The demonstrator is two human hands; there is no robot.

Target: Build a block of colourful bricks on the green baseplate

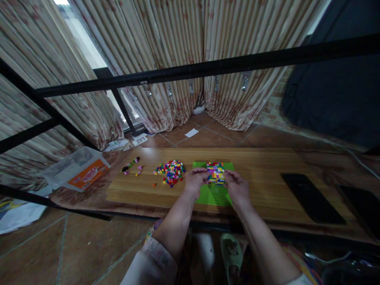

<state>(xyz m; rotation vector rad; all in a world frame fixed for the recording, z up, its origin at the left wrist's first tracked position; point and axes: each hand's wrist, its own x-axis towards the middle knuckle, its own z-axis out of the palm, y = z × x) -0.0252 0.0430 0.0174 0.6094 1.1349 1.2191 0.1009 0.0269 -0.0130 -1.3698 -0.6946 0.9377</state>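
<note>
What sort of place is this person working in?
Probably a room in a home, though that is a guess: striped floral curtains hang down to a brown tile floor, and a green slipper shows below the wooden tabletop.

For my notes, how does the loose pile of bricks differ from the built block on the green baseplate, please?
The loose pile lies on the tabletop, while the built block sits on the green baseplate. The pile is ragged; the block squarish. The left hand and right hand touch the block, not the pile. Both are small, brightly mixed bricks.
</note>
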